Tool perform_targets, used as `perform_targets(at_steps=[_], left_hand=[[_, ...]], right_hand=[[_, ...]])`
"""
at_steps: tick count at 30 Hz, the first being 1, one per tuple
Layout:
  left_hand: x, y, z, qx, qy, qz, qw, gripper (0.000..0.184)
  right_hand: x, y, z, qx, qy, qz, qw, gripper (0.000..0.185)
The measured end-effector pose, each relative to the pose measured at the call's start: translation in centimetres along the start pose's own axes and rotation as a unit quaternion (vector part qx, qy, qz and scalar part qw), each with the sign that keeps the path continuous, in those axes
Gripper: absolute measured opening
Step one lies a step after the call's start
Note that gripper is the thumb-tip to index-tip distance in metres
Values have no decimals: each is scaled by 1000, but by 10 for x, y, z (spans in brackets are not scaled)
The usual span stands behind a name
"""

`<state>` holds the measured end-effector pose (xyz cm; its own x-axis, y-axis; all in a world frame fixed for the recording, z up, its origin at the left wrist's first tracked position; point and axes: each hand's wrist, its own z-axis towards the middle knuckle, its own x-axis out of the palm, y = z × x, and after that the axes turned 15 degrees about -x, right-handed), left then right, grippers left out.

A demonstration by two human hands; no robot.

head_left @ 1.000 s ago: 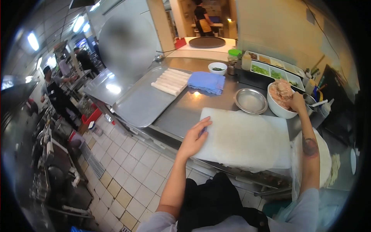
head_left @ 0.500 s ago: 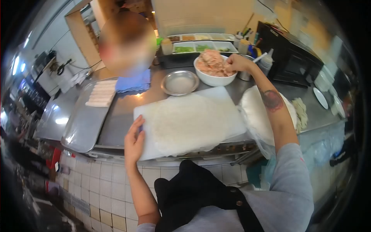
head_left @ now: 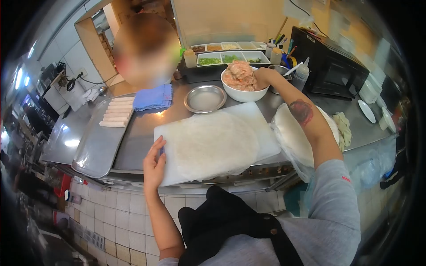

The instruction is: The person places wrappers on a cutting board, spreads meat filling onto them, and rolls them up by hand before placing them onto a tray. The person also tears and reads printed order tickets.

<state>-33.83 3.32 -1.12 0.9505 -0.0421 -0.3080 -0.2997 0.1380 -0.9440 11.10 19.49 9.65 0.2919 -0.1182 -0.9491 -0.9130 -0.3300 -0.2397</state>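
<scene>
My right hand [head_left: 265,78] reaches into a white bowl [head_left: 245,95] heaped with a pinkish minced filling [head_left: 239,74]. Its fingers are down at the bowl's right side and hidden from me. Along the left edge of a white cutting board [head_left: 265,122] rests my left hand [head_left: 155,162], fingers stretched out and thumb apart. Thin, round, whitish wrapper sheets [head_left: 213,146] lie flat across the board. Behind the board sits a shallow metal dish [head_left: 188,106] with a pale content I cannot make out.
At left, a metal tray [head_left: 95,148] carries several white rolls [head_left: 117,111] beside a folded blue cloth [head_left: 153,96]. A plastic-wrapped white stack [head_left: 290,128] lies under my right forearm. Topping containers [head_left: 222,57] and a black microwave [head_left: 328,64] stand behind. A person with blurred head stands opposite.
My right hand has shifted slightly left and deeper into the bowl, so its fingers no longer show. The left hand stays at the board's edge.
</scene>
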Motion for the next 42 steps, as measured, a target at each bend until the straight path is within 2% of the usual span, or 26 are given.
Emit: perform_targets(at_steps=[2, 6, 8, 9, 11, 12, 14, 16, 18, 19, 21, 23, 24, 25, 26, 28, 30, 32, 34, 36, 38, 40, 42], left_hand=[[0, -2, 0, 6, -8, 25, 1000, 44], [1, -2, 1, -14, -8, 21, 1000, 43], [1, 3, 3, 27, -25, 46, 998, 42], [0, 5, 4, 27, -26, 46, 998, 42], [-2, 6, 4, 18, -14, 27, 999, 42], [-3, 6, 4, 18, -17, 28, 999, 42], [-1, 4, 4, 15, -13, 30, 999, 43], [-1, 3, 4, 10, -13, 26, 1000, 43], [0, 5, 5, 3, -10, 19, 1000, 43], [0, 7, 6, 14, -14, 24, 1000, 43], [-2, 10, 7, 17, -18, 27, 999, 43], [-3, 11, 8, 22, -15, 34, 999, 43], [-3, 10, 8, 11, -17, 34, 999, 43], [-4, 7, 8, 40, -20, 77, 996, 42], [-5, 3, 7, 70, -24, 120, 990, 42], [-6, -15, -1, 25, -25, 125, 992, 40], [-9, -25, -4, 48, -37, 223, 973, 39], [-8, -35, -8, 74, -41, 218, 972, 40], [1, -48, -12, 102, -44, 213, 971, 41], [19, -62, -18, 157, 12, 177, 972, 40], [41, -68, -23, 160, 31, 163, 973, 38], [53, -68, -23, 165, 53, 145, 974, 35], [61, -64, -22, 128, 56, 141, 980, 23]], right_hand=[[3, 2, -5, 49, -40, 22, 998, 63], [13, -5, -5, 58, -73, 20, 995, 65], [12, -8, -7, 1, -104, 24, 994, 46], [8, -10, -9, 0, -104, 24, 994, 46], [-2, -18, -12, 7, -51, 90, 995, 42], [-4, -30, -11, 5, -53, 90, 995, 42], [-6, -52, -12, -55, -82, 245, 964, 43], [-28, -49, -27, -18, -107, 258, 960, 40], [-51, -43, -38, -22, -27, 395, 918, 35], [-58, -32, -44, -20, -23, 396, 918, 35], [-72, 16, -61, -119, -23, 395, 911, 47], [-74, 65, -72, -192, -22, 369, 909, 36], [-67, 86, -65, -231, 31, 342, 910, 40], [-60, 107, -58, -270, 83, 314, 906, 43], [-53, 128, -59, -276, 91, 317, 903, 43], [-41, 166, -65, -362, 5, 166, 917, 46], [-41, 188, -77, -343, 1, 190, 920, 44], [-40, 193, -77, -321, -6, 212, 923, 42], [-30, 189, -72, -319, -55, 312, 893, 33], [-23, 193, -80, -312, -90, 331, 886, 29], [-12, 204, -92, -302, -122, 351, 878, 25], [0, 219, -106, -261, -229, 318, 882, 18], [17, 231, -117, -262, -235, 305, 885, 16]])
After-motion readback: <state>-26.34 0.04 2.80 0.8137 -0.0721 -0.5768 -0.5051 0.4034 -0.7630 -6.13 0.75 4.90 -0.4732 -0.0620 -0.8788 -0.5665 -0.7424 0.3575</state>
